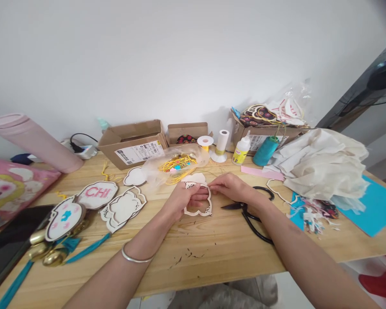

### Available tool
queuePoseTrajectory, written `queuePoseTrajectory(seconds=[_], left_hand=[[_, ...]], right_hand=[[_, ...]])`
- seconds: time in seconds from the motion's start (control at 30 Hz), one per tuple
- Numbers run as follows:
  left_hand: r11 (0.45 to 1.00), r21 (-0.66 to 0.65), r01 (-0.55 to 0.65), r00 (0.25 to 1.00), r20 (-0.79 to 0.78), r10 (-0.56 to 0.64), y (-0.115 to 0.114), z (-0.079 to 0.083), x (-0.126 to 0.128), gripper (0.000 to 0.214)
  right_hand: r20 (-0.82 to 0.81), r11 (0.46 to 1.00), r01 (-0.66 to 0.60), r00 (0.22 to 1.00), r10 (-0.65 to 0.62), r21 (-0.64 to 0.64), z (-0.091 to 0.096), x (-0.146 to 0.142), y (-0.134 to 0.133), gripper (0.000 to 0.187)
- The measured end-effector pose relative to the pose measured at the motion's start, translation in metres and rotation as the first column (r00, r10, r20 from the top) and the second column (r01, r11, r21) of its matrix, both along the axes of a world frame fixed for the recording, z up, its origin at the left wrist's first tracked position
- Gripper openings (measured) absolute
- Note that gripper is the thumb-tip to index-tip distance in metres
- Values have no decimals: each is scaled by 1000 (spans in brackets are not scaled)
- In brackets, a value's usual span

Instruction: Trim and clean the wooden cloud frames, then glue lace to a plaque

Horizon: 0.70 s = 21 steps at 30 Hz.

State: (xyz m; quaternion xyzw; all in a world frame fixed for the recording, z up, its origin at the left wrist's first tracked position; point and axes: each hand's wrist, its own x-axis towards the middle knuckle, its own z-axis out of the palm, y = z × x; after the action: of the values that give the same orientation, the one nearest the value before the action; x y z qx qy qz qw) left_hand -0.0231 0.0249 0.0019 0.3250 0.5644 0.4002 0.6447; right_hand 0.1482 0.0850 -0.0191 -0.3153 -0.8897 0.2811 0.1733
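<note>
My left hand [180, 198] is closed on a thin, pale wooden cut-out frame [199, 213] with a scalloped outline and an open middle, thumb in front and fingers behind. My right hand [230, 187] pinches at the frame's upper right edge; whether its fingertips grip the frame or something small there, I cannot make out. A solid pale cloud-shaped piece [196, 177] shows just behind the frame. Black-handled scissors [241, 207] lie partly under my right wrist, blades pointing left.
To the left are stacked wooden cut-outs [124, 208], a "CHI" plaque [97, 194] and a flower plaque [65, 218] with bells and tassels. Behind stand cardboard boxes [131, 143], a glue bottle [242, 150] and teal thread [265, 151]. Crumpled cloth [324, 161] lies right.
</note>
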Motion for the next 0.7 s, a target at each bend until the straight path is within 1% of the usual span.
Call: queuePoseTrajectory(seconds=[0.13, 0.2, 0.27, 0.4, 0.53, 0.6, 0.7], left_hand=[[1000, -4, -10, 1000, 16, 10, 0, -1, -1, 17], [1000, 0, -20, 999, 28, 20, -1, -2, -1, 17], [1000, 3, -26, 999, 35, 26, -1, -2, -2, 17], [1000, 0, -17, 999, 33, 17, 0, -2, -2, 15], [1000, 7, -27, 999, 42, 26, 0, -2, -1, 13], [999, 14, -32, 999, 39, 31, 1, -2, 0, 13], [999, 17, -37, 999, 21, 37, 0, -2, 0, 13]], right_hand=[[-28, 999, 42, 999, -42, 3, 1, 2, -1, 27], [-33, 998, 47, 998, -45, 50, 2, 2, -1, 25], [-6, 991, 26, 1000, -26, 130, 3, 0, -2, 22], [122, 953, -22, 992, -16, 303, 7, -7, -5, 19], [281, 916, -47, 957, -73, 399, 15, -15, -11, 20], [319, 894, -69, 944, -86, 443, 18, -17, -14, 20], [328, 861, -80, 939, -104, 502, 16, -19, -17, 17]])
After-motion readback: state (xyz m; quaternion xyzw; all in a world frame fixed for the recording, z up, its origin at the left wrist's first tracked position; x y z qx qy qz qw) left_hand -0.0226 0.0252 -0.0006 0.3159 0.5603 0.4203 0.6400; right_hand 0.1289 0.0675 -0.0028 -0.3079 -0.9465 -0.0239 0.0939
